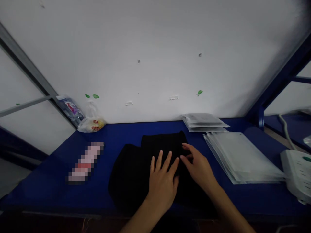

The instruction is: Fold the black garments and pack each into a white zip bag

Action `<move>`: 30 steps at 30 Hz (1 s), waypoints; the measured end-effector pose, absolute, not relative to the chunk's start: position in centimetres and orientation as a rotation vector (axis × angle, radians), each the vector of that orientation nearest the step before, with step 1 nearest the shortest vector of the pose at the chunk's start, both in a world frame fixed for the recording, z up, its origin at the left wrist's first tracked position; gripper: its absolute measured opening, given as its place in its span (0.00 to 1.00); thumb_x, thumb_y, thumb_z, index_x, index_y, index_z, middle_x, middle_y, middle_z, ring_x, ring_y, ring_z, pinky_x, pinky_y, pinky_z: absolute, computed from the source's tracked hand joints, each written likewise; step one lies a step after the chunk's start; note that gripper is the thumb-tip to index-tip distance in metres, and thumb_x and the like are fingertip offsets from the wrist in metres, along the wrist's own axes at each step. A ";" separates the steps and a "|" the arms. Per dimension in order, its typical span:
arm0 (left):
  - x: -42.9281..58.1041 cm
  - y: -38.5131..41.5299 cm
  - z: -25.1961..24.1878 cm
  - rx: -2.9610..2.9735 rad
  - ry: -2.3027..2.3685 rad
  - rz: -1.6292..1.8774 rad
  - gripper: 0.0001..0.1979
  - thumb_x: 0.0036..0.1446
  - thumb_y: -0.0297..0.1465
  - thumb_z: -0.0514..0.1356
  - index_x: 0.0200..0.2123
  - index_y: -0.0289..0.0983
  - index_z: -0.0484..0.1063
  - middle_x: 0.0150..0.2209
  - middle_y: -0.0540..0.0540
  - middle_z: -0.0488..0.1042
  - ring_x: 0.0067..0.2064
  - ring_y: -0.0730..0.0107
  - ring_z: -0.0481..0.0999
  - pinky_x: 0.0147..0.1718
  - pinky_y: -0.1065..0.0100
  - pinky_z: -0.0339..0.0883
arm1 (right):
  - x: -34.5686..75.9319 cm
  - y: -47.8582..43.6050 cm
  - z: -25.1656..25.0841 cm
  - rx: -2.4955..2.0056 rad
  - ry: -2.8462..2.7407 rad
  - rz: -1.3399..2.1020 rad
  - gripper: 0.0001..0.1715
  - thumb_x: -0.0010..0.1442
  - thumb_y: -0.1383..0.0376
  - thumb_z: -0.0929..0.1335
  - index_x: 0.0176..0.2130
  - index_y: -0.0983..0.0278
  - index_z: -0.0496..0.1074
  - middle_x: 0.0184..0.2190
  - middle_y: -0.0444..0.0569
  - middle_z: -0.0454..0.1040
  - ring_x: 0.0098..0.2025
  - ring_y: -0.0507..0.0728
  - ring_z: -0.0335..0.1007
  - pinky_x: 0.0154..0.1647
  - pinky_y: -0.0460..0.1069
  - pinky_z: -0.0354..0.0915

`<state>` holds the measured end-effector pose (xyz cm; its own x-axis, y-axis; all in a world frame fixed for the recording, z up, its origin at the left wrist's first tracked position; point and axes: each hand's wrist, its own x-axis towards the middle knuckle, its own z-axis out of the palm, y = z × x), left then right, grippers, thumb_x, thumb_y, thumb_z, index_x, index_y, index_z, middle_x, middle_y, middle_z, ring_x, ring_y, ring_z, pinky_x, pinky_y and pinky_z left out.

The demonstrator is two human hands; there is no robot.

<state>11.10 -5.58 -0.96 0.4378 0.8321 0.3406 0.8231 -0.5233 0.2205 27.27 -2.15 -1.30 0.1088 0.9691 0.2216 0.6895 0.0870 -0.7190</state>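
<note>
Black soft cloth bundle (138, 165) on blue flat bench (55, 194), directly under bare left hand (162, 186), spread wide, fingers apart; bulk leftward. Bare right hand (198, 165) at far right edge, fingertips narrowed, cannot tell if pinching fabric. Long axis unclear.

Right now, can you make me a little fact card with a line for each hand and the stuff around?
Left hand: spread, palm down on black cloth
Right hand: bent fingers at the cloth; grip unclear
Under cloth: blue tabletop
Left of cloth: pink item, blurred out
Right of cloth: two stacks of clear plastic sleeves, white power strip
</note>
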 end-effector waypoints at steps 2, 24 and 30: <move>11.1 -5.7 -1.1 2.656 1.519 0.607 0.31 0.55 0.23 0.56 0.60 0.48 0.54 0.63 0.47 0.53 0.64 0.47 0.46 0.56 0.35 0.48 | 29.1 -2.5 -1.0 -1.802 -1.651 0.223 0.23 0.58 0.61 0.60 0.52 0.62 0.65 0.49 0.53 0.70 0.45 0.61 0.69 0.46 0.58 0.64; 10.5 -5.9 -0.6 2.581 1.471 0.576 0.25 0.60 0.31 0.54 0.60 0.45 0.54 0.63 0.46 0.55 0.64 0.50 0.48 0.57 0.36 0.47 | 36.8 -2.8 -2.8 -2.439 -1.490 -0.013 0.24 0.59 0.57 0.55 0.50 0.59 0.67 0.56 0.54 0.65 0.52 0.70 0.64 0.46 0.66 0.59; 10.3 -6.0 -0.6 2.576 1.494 0.517 0.25 0.61 0.33 0.52 0.61 0.46 0.53 0.64 0.47 0.53 0.65 0.52 0.47 0.58 0.38 0.45 | 36.4 -3.3 -2.5 -2.448 -1.536 -0.017 0.26 0.62 0.58 0.53 0.50 0.66 0.67 0.50 0.59 0.70 0.50 0.69 0.66 0.46 0.65 0.60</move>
